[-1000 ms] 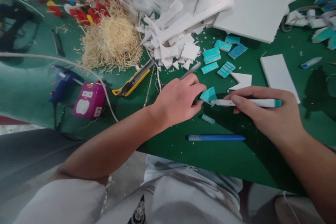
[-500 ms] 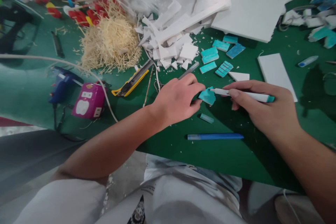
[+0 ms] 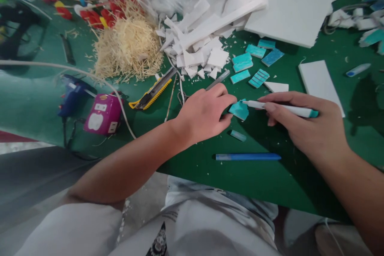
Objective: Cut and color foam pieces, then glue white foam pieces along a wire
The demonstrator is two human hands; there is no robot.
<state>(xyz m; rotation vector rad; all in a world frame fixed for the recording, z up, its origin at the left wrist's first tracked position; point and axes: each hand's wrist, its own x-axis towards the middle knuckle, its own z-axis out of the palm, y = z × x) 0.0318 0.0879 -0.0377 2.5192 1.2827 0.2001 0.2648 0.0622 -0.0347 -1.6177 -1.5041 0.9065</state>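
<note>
My left hand (image 3: 205,114) pinches a small teal-painted foam piece (image 3: 239,110) against the green table (image 3: 192,168). My right hand (image 3: 303,126) grips a white marker with a teal end (image 3: 285,109), its tip touching the top of that piece. A teal marker cap (image 3: 238,135) lies just below the piece. A blue pen (image 3: 248,157) lies nearer the table's front edge. Several painted teal pieces (image 3: 250,64) lie beyond my hands.
A yellow utility knife (image 3: 153,91), a pink box (image 3: 102,119) and a blue glue gun (image 3: 72,92) lie to the left. A straw heap (image 3: 127,48), white foam scraps (image 3: 195,44) and foam sheets (image 3: 295,12) fill the back. A white rectangle (image 3: 319,84) lies to the right.
The marker has risen from the piece's lower edge to its top edge and tilted a little. My left hand has kept hold of the piece, almost still.
</note>
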